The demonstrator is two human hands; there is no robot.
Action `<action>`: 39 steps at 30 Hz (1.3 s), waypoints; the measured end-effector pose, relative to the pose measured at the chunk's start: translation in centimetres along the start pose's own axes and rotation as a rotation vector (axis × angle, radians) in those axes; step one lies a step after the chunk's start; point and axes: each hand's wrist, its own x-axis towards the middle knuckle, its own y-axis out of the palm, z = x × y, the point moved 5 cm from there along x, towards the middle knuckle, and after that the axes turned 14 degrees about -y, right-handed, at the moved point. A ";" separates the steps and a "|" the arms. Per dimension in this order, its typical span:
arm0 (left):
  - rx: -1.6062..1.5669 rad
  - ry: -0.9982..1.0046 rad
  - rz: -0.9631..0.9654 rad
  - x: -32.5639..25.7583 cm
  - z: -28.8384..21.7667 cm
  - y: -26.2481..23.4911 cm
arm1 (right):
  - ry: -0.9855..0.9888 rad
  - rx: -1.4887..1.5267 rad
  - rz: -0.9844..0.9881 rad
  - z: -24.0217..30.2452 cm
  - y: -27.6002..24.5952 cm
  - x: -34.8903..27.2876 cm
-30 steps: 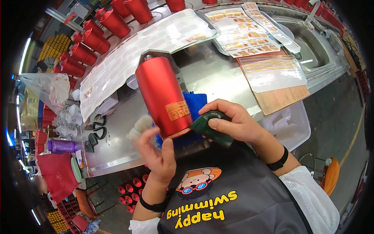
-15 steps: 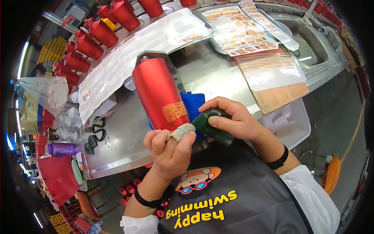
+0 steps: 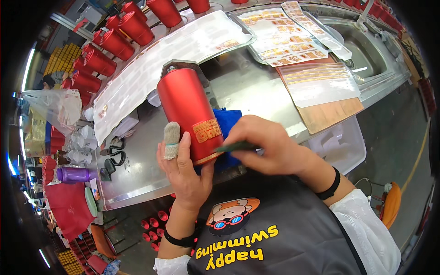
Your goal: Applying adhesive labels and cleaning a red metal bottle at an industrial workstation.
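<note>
red cylinder (image 3: 185, 103), frame centre: left hand (image 3: 185, 178) against its lower end, fingers parted; right hand (image 3: 268, 144) pinching green scraper (image 3: 234, 146).

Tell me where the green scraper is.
In the head view, the green scraper is just right of centre, in the right hand, tip at the red cylinder.

The right hand (image 3: 266, 144) partly hides the green scraper (image 3: 235, 146); the red cup (image 3: 187, 107) covers some blue cloth (image 3: 230, 120); farther cups (image 3: 199, 4) are cropped at the top.
</note>
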 end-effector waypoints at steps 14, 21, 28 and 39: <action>-0.055 0.002 -0.039 -0.7 1.3 0.4 | -0.449 -0.496 0.207 2.9 2.4 0.7; 0.069 -0.021 -0.028 0.6 0.1 -0.6 | -0.428 -0.485 0.193 2.5 2.2 0.6; -0.260 -0.117 -0.032 -0.8 2.5 0.5 | -0.431 -0.417 0.189 2.1 2.2 0.5; -0.430 -0.262 0.041 -1.0 3.7 1.1 | -0.433 -0.382 0.201 1.7 2.0 0.5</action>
